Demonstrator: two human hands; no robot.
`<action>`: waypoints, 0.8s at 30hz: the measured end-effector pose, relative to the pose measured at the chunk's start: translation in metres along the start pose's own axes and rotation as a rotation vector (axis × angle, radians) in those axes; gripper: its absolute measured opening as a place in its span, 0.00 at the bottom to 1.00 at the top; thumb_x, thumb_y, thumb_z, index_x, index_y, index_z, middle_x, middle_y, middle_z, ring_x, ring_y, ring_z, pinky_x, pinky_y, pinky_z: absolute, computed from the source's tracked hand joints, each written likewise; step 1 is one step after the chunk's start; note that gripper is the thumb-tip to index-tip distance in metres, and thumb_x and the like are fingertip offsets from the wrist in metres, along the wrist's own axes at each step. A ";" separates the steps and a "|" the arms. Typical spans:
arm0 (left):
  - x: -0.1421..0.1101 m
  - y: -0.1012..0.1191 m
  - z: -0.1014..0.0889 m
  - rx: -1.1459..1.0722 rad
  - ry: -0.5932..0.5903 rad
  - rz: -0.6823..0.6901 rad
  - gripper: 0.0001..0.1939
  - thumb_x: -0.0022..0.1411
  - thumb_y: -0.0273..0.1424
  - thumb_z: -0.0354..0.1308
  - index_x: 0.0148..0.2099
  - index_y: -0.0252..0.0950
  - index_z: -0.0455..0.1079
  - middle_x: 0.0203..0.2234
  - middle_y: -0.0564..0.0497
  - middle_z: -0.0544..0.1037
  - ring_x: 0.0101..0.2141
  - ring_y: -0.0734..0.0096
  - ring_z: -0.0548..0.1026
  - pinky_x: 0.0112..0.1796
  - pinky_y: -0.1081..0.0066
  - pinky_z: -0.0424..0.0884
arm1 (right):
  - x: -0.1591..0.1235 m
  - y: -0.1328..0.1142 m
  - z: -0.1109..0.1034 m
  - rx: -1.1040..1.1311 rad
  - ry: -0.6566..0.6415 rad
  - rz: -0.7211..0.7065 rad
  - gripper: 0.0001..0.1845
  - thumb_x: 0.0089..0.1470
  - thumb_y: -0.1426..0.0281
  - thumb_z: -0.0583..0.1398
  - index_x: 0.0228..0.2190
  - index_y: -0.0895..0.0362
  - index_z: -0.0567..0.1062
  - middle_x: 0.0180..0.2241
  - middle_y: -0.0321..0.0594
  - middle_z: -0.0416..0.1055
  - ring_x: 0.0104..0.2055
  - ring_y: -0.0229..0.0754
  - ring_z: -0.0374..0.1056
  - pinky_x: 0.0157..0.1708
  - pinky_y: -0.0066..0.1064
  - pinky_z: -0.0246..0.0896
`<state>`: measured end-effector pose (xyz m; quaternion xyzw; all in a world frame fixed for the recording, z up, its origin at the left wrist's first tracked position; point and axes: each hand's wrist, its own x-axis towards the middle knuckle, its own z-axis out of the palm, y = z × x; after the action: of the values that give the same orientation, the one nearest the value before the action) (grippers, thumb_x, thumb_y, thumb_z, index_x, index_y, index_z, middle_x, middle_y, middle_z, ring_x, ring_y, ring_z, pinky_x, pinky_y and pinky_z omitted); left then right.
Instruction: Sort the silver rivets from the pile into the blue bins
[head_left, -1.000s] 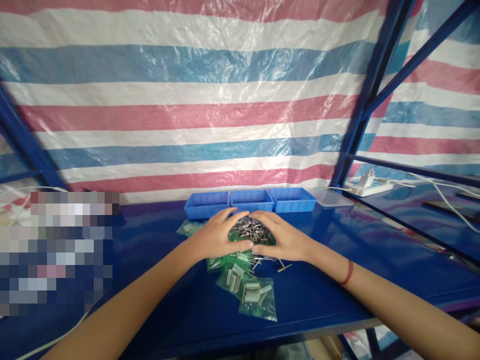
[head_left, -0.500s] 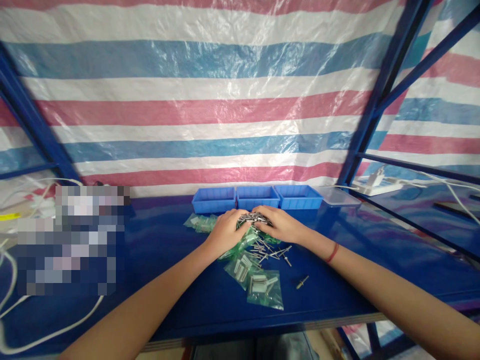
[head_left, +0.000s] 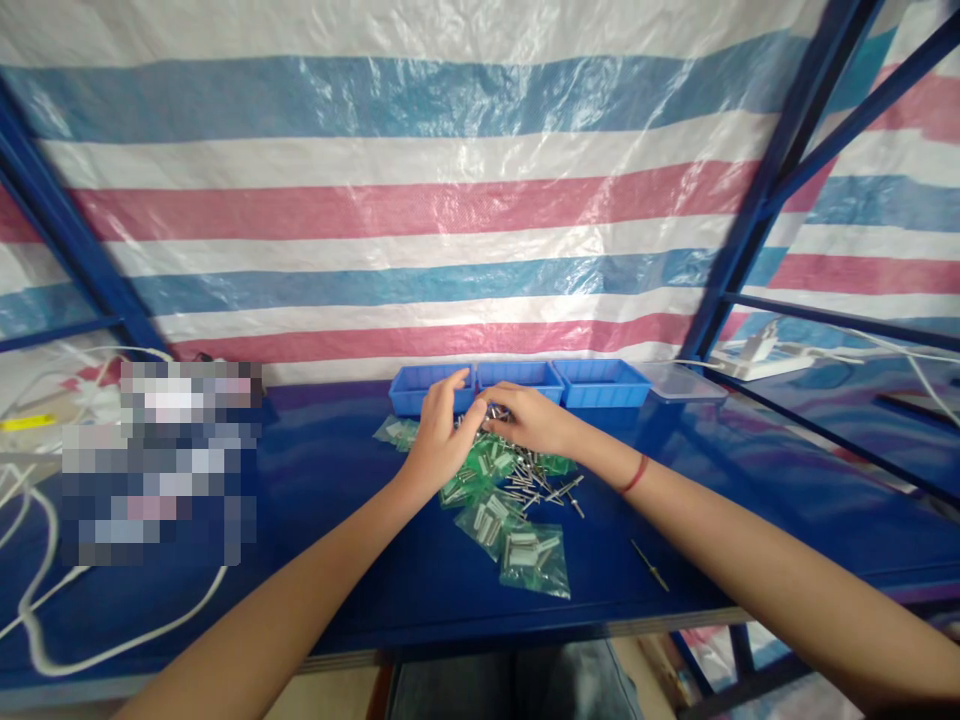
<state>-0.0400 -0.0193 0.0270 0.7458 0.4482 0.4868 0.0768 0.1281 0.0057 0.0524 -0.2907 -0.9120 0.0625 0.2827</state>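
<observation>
My left hand point(head_left: 441, 432) and my right hand point(head_left: 523, 417) are cupped together over a bunch of small metal rivets point(head_left: 495, 411), just in front of three blue trays point(head_left: 519, 379). The fingers of both hands are curled round the rivets, the left forefinger reaching to the edge of the left tray. Loose rivets point(head_left: 541, 480) lie scattered on the blue table point(head_left: 360, 560) below my hands. Several small green bags of parts point(head_left: 534, 562) lie under and in front of them. A red band is on my right wrist.
One rivet point(head_left: 649, 564) lies alone near the table's front edge at the right. A clear lid point(head_left: 681, 381) sits right of the trays. White cables point(head_left: 112, 640) trail at the left beside a blurred area. A striped tarp hangs behind, and blue frame posts stand at the right.
Both hands have moved away from me toward the trays, carrying a scoop of rivets. More loose rivets lie behind them, and one has rolled toward the front right.
</observation>
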 end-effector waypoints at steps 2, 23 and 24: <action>-0.003 0.010 -0.005 0.038 -0.048 0.065 0.23 0.63 0.38 0.46 0.58 0.38 0.52 0.52 0.43 0.62 0.54 0.64 0.61 0.55 0.60 0.56 | -0.002 -0.002 -0.010 0.019 -0.061 -0.033 0.15 0.50 0.71 0.57 0.42 0.56 0.69 0.42 0.41 0.69 0.44 0.41 0.65 0.44 0.34 0.61; -0.079 0.071 -0.014 0.290 -0.547 0.489 0.18 0.62 0.37 0.50 0.53 0.39 0.62 0.40 0.48 0.71 0.47 0.64 0.67 0.57 0.49 0.51 | -0.181 -0.064 -0.037 -0.380 -0.053 0.365 0.14 0.59 0.68 0.49 0.34 0.53 0.75 0.35 0.41 0.71 0.34 0.39 0.69 0.35 0.30 0.66; -0.079 0.071 -0.014 0.302 -0.530 0.512 0.18 0.63 0.37 0.49 0.53 0.38 0.62 0.40 0.48 0.71 0.46 0.64 0.68 0.57 0.49 0.51 | -0.176 -0.060 -0.035 -0.385 -0.053 0.359 0.14 0.59 0.68 0.49 0.33 0.54 0.74 0.34 0.41 0.71 0.34 0.40 0.69 0.35 0.32 0.66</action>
<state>-0.0189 -0.1242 0.0219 0.9360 0.2792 0.2096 -0.0445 0.2362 -0.1452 0.0140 -0.4943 -0.8481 -0.0552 0.1825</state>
